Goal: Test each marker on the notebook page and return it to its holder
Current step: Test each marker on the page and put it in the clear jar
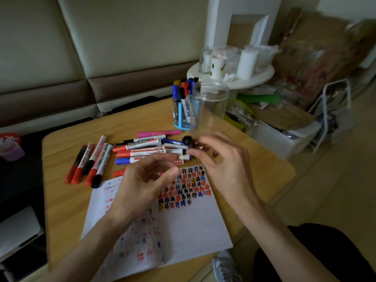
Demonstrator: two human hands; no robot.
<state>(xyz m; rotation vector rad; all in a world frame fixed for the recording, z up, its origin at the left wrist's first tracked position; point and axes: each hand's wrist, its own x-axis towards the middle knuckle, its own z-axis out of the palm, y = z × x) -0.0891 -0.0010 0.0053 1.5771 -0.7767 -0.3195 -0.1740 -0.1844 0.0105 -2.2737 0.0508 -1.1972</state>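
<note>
On the wooden table [61, 200], over the loose markers [142, 148] mid-table, the right hand [223, 165] pinches a dark marker [186, 140] and the left hand [142, 184] curls (hold too blurred to tell), so best uncap it straight before marking the notebook page [183, 231] at the near edge.

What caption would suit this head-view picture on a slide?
Left hand and right hand over a notebook page of hash marks and loose markers, near a blue holder.

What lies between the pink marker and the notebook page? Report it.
A pile of red- and blue-capped markers on the table, per the head view.
</note>
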